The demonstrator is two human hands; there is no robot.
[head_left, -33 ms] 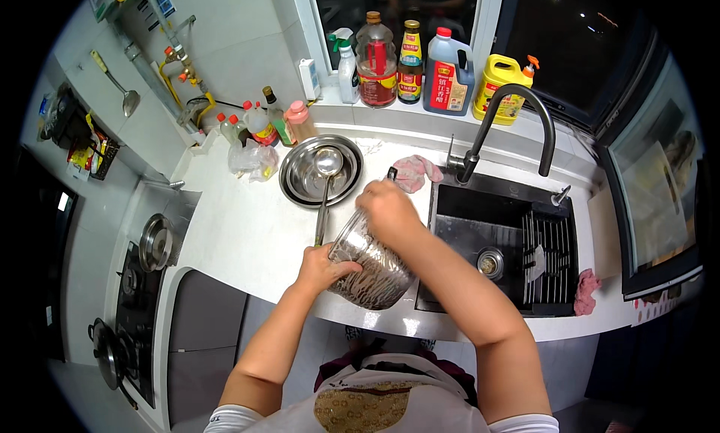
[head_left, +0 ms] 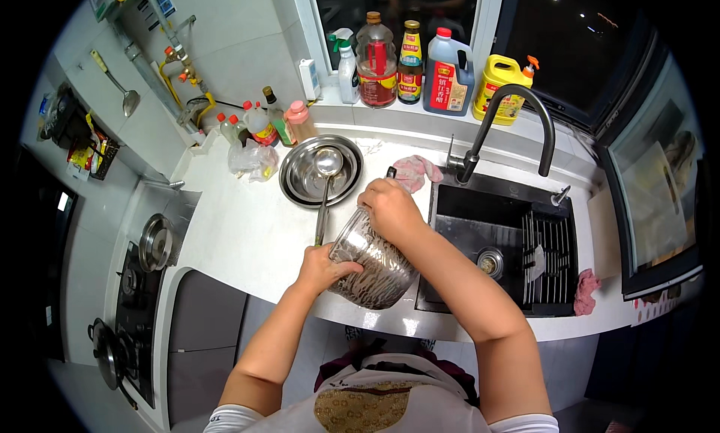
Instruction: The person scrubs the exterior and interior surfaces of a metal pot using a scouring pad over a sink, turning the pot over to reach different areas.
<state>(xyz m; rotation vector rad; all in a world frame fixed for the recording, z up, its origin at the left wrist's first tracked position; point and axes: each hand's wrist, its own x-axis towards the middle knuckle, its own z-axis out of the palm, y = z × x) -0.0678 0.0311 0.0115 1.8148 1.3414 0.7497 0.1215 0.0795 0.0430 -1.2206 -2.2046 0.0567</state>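
A shiny metal pot (head_left: 375, 272), streaked and wet-looking, leans on its side over the counter's front edge. My left hand (head_left: 321, 268) grips its left side, with the thumb lying across the outer wall. At the pot's far side my right hand (head_left: 390, 211) is closed, its fingers curled and pressed against the metal; whatever is under them is hidden. A black handle (head_left: 391, 172) sticks out just beyond that hand. Close by on the left, a ladle (head_left: 328, 163) rests in nested steel bowls (head_left: 289, 179), its handle reaching toward my left hand.
To the right lies a black sink (head_left: 469, 238) with a tall faucet (head_left: 551, 133) and a drying rack (head_left: 555, 253). A pink cloth (head_left: 416, 172) lies behind the pot. Several bottles line the windowsill (head_left: 345, 112). On the left are a stove (head_left: 139, 313) and a pan (head_left: 109, 354).
My right hand has shifted very slightly along the pot and looks sharper now. The pot and my left hand stay almost in place.
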